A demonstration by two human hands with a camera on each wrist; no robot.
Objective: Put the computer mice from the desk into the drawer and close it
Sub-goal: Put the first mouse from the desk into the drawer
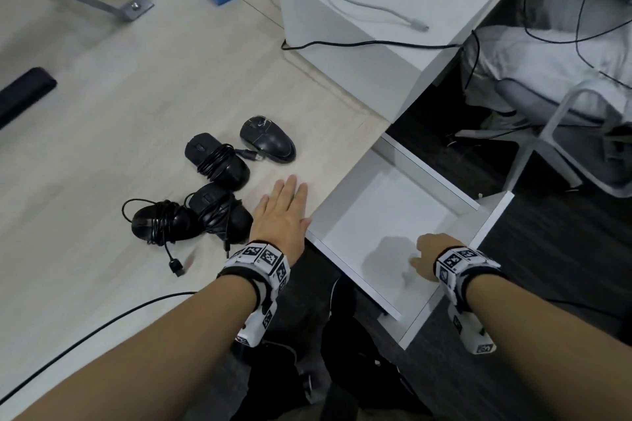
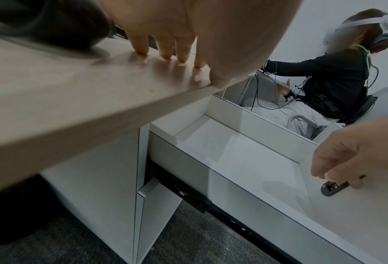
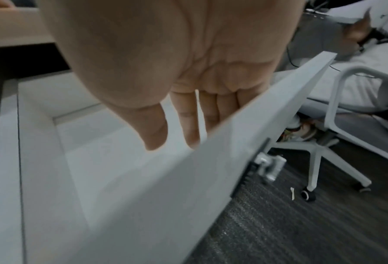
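- Drawer (image 1: 383, 215) stands pulled out with nothing in it; four black computer mice (image 1: 219, 181) lie on the bench (image 1: 102, 113).
- Left hand (image 1: 281, 212) rests flat, fingers straight, just beside the nearest mouse (image 1: 222, 212).
- Right hand (image 1: 427, 255) hangs relaxed inside the drawer front, gripping nothing.
- Loading has not begun; next, I judge, the left hand must close round that mouse, cord included.

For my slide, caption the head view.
Four mice wait on the desk beside the open, empty drawer.

I read the desk (image 1: 113, 85) as pale wood-grain laminate, matt and smooth. The four mice (image 1: 219, 181) look like black plastic, slightly glossy, three wrapped in rubbery black cable. The drawer (image 1: 393, 225) is smooth white board with a satin sheen; its runner (image 2: 188, 194) looks like dark metal. I see the floor (image 3: 301, 228) as rough grey carpet
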